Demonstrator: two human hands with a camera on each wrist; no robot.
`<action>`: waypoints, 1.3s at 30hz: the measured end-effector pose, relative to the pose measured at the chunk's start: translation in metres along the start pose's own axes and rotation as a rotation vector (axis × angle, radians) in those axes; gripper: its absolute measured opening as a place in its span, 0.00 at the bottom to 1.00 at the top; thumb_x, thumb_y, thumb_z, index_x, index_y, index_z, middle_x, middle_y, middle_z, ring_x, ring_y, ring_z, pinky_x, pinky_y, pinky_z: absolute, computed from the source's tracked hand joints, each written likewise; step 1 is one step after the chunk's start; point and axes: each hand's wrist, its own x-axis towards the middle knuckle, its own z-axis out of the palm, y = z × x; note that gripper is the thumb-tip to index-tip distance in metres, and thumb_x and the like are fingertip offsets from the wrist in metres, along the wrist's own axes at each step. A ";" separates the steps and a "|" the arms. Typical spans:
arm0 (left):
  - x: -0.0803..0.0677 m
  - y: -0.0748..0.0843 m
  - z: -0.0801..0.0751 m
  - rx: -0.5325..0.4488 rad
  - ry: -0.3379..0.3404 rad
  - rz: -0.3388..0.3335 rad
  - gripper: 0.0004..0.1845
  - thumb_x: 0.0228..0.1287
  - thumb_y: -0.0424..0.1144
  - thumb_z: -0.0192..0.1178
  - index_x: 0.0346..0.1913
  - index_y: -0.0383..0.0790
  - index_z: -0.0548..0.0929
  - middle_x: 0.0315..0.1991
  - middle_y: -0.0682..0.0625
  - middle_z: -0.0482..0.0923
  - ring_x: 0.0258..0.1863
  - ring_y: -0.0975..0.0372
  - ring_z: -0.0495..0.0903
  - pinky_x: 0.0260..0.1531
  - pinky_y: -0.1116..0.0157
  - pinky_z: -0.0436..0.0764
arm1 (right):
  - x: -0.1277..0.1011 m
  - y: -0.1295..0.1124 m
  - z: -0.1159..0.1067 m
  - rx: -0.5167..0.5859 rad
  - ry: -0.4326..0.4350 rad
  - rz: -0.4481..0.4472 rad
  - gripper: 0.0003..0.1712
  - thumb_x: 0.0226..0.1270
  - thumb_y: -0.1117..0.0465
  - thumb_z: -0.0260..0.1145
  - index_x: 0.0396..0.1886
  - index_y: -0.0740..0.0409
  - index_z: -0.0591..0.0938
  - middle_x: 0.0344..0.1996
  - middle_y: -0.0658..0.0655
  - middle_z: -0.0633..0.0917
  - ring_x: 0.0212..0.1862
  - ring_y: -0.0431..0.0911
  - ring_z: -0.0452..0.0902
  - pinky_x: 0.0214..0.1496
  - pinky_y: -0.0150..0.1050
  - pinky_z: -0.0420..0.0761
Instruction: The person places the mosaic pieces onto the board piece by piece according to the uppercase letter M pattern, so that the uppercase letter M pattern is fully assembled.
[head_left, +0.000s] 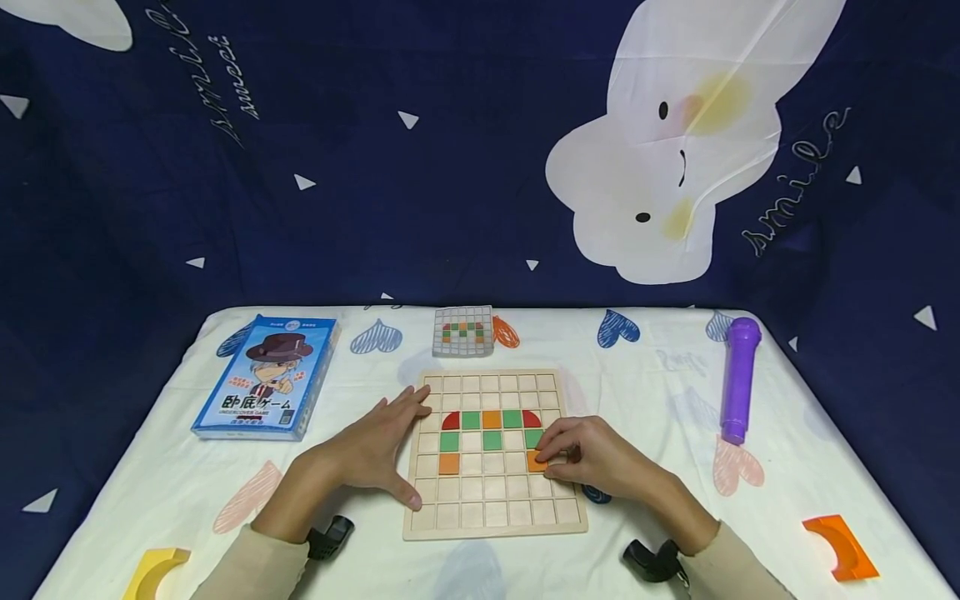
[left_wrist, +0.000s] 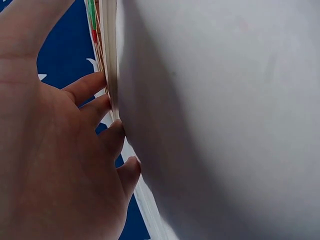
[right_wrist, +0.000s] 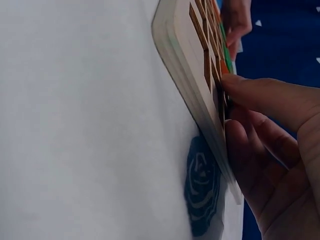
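A wooden grid board (head_left: 495,512) lies in the middle of the table, holding red, green and orange tiles in its upper rows. My left hand (head_left: 386,446) rests flat against the board's left edge, fingers spread and straight (left_wrist: 95,107). My right hand (head_left: 592,458) sits at the board's right side, its curled fingertips pinching an orange tile (head_left: 536,461) in a cell of the grid. In the right wrist view the fingers (right_wrist: 260,95) press on the board's edge (right_wrist: 190,75). A small pattern card (head_left: 462,331) lies just beyond the board.
A blue game box (head_left: 266,387) lies at the left. A purple toy microphone (head_left: 738,379) lies at the right. A curved orange block (head_left: 840,546) sits near the right front corner, a curved yellow block (head_left: 153,571) near the left front. The tablecloth (head_left: 660,375) shows printed hearts.
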 end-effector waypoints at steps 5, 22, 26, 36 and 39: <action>0.000 -0.001 0.000 0.001 0.003 -0.004 0.72 0.23 0.70 0.83 0.75 0.39 0.65 0.85 0.45 0.46 0.85 0.46 0.44 0.83 0.41 0.49 | 0.001 -0.001 -0.001 -0.006 -0.011 0.015 0.08 0.60 0.62 0.77 0.39 0.48 0.92 0.42 0.41 0.87 0.42 0.31 0.80 0.43 0.27 0.85; -0.004 -0.001 -0.002 0.015 0.005 0.003 0.70 0.24 0.70 0.82 0.74 0.38 0.66 0.84 0.43 0.47 0.84 0.44 0.45 0.82 0.39 0.51 | 0.005 0.000 0.001 -0.036 -0.020 -0.027 0.07 0.60 0.60 0.77 0.39 0.49 0.93 0.40 0.40 0.87 0.45 0.33 0.82 0.48 0.29 0.85; -0.002 -0.001 -0.002 0.018 0.013 0.007 0.69 0.25 0.70 0.82 0.74 0.38 0.66 0.84 0.43 0.48 0.84 0.44 0.46 0.82 0.39 0.51 | 0.004 0.001 0.000 -0.040 -0.016 -0.026 0.07 0.61 0.59 0.77 0.39 0.48 0.92 0.40 0.41 0.88 0.46 0.34 0.82 0.49 0.29 0.85; 0.000 0.003 -0.001 0.026 0.001 -0.012 0.70 0.24 0.70 0.83 0.75 0.40 0.66 0.85 0.45 0.47 0.85 0.47 0.45 0.83 0.42 0.50 | 0.001 0.002 0.000 -0.054 -0.003 -0.022 0.08 0.61 0.60 0.77 0.40 0.47 0.92 0.41 0.40 0.88 0.46 0.34 0.82 0.47 0.29 0.85; 0.001 0.004 -0.001 0.026 0.004 0.004 0.70 0.23 0.70 0.82 0.75 0.39 0.66 0.84 0.45 0.48 0.85 0.47 0.45 0.83 0.42 0.51 | -0.002 0.002 -0.002 -0.034 0.018 -0.017 0.10 0.60 0.60 0.78 0.42 0.45 0.91 0.42 0.40 0.88 0.43 0.34 0.81 0.42 0.28 0.84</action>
